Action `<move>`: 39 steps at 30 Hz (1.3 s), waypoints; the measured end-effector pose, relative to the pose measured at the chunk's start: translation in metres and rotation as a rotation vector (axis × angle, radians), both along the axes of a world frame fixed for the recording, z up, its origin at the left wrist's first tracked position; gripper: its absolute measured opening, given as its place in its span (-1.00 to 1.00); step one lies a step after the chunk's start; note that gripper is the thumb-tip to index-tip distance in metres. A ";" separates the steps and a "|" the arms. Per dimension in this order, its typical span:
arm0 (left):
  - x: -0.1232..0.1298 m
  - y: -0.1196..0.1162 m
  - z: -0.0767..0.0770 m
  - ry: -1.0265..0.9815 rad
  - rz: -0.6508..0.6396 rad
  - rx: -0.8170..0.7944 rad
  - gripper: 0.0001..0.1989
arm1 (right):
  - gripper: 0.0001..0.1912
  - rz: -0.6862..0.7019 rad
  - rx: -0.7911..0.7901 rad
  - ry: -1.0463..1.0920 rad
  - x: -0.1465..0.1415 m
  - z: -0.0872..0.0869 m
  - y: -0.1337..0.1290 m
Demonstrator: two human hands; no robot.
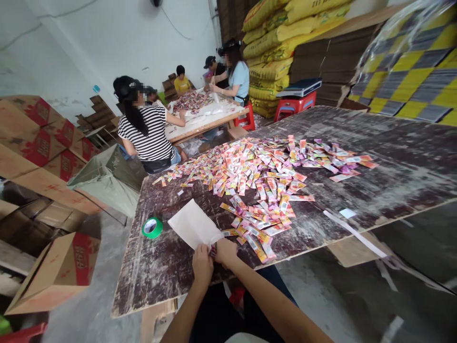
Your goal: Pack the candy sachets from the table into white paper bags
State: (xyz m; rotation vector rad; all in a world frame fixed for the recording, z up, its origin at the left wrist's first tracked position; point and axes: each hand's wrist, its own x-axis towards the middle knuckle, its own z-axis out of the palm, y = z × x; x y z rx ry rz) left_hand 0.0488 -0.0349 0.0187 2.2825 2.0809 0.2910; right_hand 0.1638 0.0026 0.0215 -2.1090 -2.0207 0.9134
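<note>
A flat white bag lies at the near edge of the dark worn table, its near end between my two hands. My left hand is closed on that end. Close beside it on the right, my right hand has its fingers curled around a few small printed packets, which mostly hide behind the fingers. A loose heap of narrow, colourful printed packets spreads over the middle of the table, and its near end reaches close to my right hand.
A roll of green tape sits left of the bag. A white strip hangs over the table's right edge. Cartons stand on the left. Several people sit or stand around another table behind. Yellow sacks are stacked at the back.
</note>
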 end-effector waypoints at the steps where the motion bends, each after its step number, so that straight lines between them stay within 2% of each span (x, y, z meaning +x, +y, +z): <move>1: -0.001 0.000 -0.001 -0.035 0.004 -0.006 -0.77 | -0.66 -0.009 -0.001 0.005 0.001 -0.001 0.000; 6: -0.016 -0.015 -0.007 -0.140 -0.065 -0.083 -0.73 | -0.64 -0.039 -0.027 0.083 0.012 -0.006 0.011; 8: -0.027 -0.021 -0.016 -0.220 -0.005 -0.069 -0.69 | -0.62 -0.056 -0.025 0.099 0.015 -0.007 0.017; 10: -0.035 -0.020 -0.025 -0.351 0.122 -0.040 -0.66 | -0.65 -0.060 -0.012 0.079 0.016 -0.007 0.020; 12: -0.036 -0.011 -0.028 -0.506 0.209 -0.048 -0.67 | -0.70 -0.059 -0.007 0.056 0.014 -0.007 0.021; 15: -0.026 0.012 -0.021 -0.645 0.197 -0.104 -0.70 | -0.74 -0.070 -0.032 0.066 0.011 -0.006 0.020; 18: -0.016 0.030 -0.016 -0.608 0.170 -0.150 -0.82 | -0.77 -0.062 -0.094 0.075 0.013 -0.007 0.018; 21: -0.016 0.037 -0.023 -0.587 0.216 -0.188 -0.83 | -0.71 -0.062 -0.107 0.077 0.016 -0.010 0.016; 26: -0.023 0.027 -0.035 -0.600 0.241 -0.209 -0.79 | -0.58 -0.085 -0.074 0.056 0.022 -0.012 0.018; 32: -0.003 -0.011 -0.039 -0.540 0.156 -0.179 -0.80 | -0.62 -0.116 -0.057 0.057 0.026 -0.017 0.018; 34: 0.001 -0.018 -0.043 -0.621 0.169 -0.238 -0.82 | -0.62 -0.138 -0.036 0.059 0.027 -0.020 0.017; 37: -0.001 -0.011 -0.046 -0.767 0.208 -0.321 -0.90 | -0.58 -0.147 -0.061 0.093 0.026 -0.021 0.015; 39: -0.003 0.001 -0.045 -0.928 0.221 -0.324 -0.72 | -0.53 -0.151 -0.081 0.116 0.024 -0.019 0.013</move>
